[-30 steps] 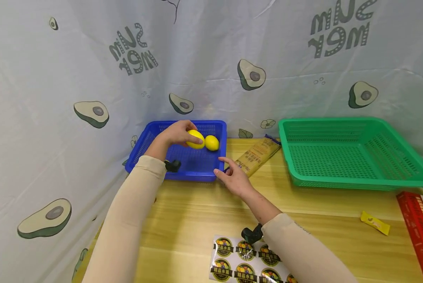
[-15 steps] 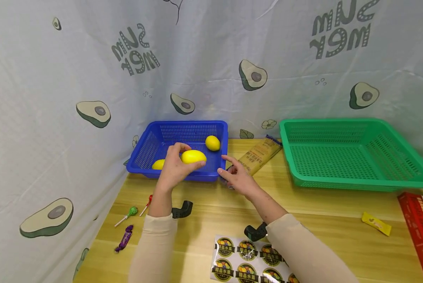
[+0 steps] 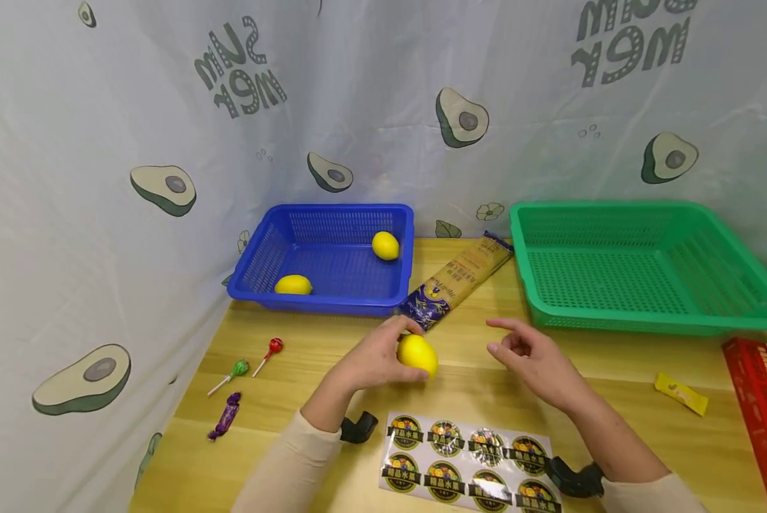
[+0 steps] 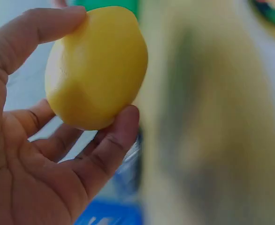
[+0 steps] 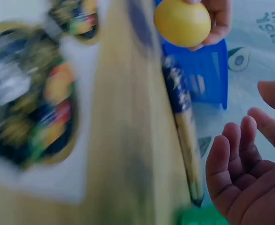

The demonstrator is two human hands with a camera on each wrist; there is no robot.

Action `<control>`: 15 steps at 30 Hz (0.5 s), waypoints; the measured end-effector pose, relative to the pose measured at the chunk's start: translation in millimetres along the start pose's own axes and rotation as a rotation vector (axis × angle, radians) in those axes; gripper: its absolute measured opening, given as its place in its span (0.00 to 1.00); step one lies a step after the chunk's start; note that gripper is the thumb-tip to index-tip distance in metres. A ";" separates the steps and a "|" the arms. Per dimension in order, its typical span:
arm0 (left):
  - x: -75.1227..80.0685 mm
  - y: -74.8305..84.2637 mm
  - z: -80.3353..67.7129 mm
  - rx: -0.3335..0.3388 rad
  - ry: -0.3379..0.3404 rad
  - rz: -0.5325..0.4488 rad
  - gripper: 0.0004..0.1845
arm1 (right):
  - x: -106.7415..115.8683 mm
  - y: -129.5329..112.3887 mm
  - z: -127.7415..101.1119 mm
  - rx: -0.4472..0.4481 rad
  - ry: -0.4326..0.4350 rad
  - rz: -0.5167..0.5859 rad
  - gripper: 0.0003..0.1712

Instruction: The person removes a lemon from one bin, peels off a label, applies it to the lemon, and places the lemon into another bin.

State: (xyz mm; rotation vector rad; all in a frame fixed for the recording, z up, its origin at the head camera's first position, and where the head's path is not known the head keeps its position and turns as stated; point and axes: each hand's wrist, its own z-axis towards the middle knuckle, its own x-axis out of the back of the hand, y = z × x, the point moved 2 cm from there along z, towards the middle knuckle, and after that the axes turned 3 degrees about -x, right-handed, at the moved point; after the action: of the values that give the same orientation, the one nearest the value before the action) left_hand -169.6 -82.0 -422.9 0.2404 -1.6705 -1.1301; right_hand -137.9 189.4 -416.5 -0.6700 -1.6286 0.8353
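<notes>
While gripped by left hand (image 3: 373, 360): smooth, oval yellow lemon (image 3: 418, 354).

head: looks forward and down across the table (image 3: 332, 370), mid-distance
left wrist: super close on the lemon (image 4: 96, 65)
right wrist: close, blurry
shared: lemon

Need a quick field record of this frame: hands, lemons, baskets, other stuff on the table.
left hand: grips a lemon above the table, in front of the blue basket
right hand: holds nothing, fingers loosely curled, beside the lemon, apart from it
blue basket: two lemons inside, one front left, one back right
green basket: nothing seen inside
pasta pack: flat between the baskets
sticker sheet: near edge, below the hands
left of table: two lollipops, wrapped candy
right of table: yellow sachet, red box
</notes>
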 end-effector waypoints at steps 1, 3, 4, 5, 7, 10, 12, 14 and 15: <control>-8.5 -0.8 5.1 -0.002 -0.035 0.015 0.33 | 2.7 5.8 -8.6 -0.010 -0.008 -0.024 0.28; -24.6 -2.9 17.3 -0.015 -0.099 0.058 0.34 | 5.9 17.3 -24.9 -0.025 -0.027 -0.068 0.28; -31.1 -2.2 23.4 -0.023 -0.128 0.075 0.34 | 6.6 23.0 -32.5 -0.024 -0.037 -0.091 0.27; -36.7 -1.3 29.8 -0.036 -0.154 0.086 0.34 | 6.9 28.8 -39.7 -0.017 -0.049 -0.113 0.26; -44.5 2.8 42.3 -0.064 -0.194 0.109 0.34 | 6.5 39.0 -53.1 0.004 -0.075 -0.150 0.24; -50.4 10.7 59.2 -0.102 -0.240 0.118 0.35 | 4.4 51.5 -69.8 0.047 -0.114 -0.195 0.23; -52.7 13.5 67.1 -0.108 -0.273 0.114 0.36 | 1.4 57.2 -78.5 0.057 -0.155 -0.225 0.25; -54.3 14.9 71.8 -0.105 -0.304 0.101 0.36 | -2.4 61.0 -84.5 0.058 -0.179 -0.283 0.27; -55.0 14.8 73.1 -0.102 -0.318 0.096 0.37 | -4.7 61.8 -86.5 0.054 -0.185 -0.316 0.28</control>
State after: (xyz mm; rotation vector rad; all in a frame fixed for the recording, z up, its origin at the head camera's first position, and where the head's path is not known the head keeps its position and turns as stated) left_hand -201.8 1.6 -446.6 -0.0892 -1.8725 -1.2235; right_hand -52.6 236.8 -459.0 -0.2912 -1.8127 0.7213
